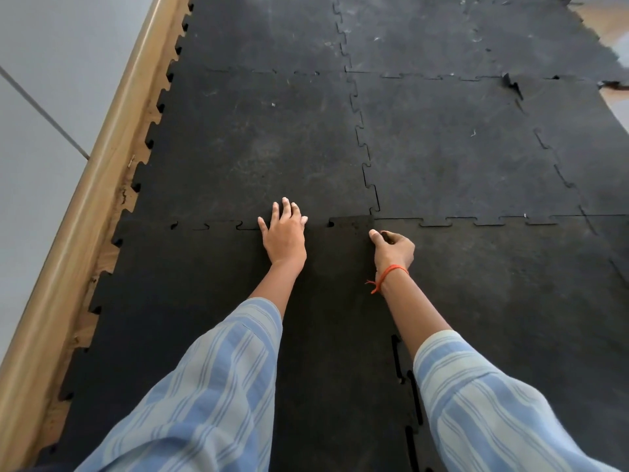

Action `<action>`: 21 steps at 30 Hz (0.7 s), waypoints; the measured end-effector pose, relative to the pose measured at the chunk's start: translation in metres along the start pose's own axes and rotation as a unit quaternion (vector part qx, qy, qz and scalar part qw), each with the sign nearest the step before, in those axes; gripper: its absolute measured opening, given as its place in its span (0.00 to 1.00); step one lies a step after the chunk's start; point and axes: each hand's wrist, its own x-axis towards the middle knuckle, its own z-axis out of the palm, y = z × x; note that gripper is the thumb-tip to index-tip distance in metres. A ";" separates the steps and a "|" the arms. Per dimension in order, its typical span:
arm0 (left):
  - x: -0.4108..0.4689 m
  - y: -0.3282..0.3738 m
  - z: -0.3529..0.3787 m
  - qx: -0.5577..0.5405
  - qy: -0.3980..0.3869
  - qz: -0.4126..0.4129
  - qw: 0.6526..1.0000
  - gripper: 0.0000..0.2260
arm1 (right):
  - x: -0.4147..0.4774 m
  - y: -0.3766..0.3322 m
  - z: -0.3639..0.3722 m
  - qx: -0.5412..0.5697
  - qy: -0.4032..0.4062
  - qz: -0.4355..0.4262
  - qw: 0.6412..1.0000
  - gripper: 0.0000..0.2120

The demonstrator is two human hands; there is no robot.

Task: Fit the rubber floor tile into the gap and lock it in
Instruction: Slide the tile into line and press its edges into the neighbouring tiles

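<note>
The black rubber floor tile (190,301) lies on the floor right below me, among other interlocking tiles. My left hand (283,233) rests flat, fingers spread, on its far edge where the jigsaw teeth meet the tile beyond (258,148). Beside it my right hand (393,248) has curled fingers at the tile's far right corner, thumb pressing on the edge; whether it pinches the rubber I cannot tell. Along the right side, the seam (406,386) to the neighbouring tile (510,301) shows open dark slots.
A wooden skirting board (92,185) runs along the left under a grey wall (41,97), with bare wood floor showing between the tile teeth. At the far right a tile corner (510,83) is lifted, and bare floor (612,97) shows beyond it.
</note>
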 end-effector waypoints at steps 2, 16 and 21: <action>-0.007 -0.006 0.004 0.001 0.011 0.019 1.000 0.23 | -0.006 0.005 0.000 -0.199 0.043 -0.116 0.972 0.17; -0.040 -0.008 0.018 0.020 -0.026 0.191 0.981 0.23 | -0.020 0.043 0.019 -0.515 -0.126 -0.357 0.769 0.27; -0.040 0.003 0.022 0.015 -0.014 0.187 0.982 0.23 | -0.023 0.044 0.018 -0.506 -0.107 -0.366 0.774 0.27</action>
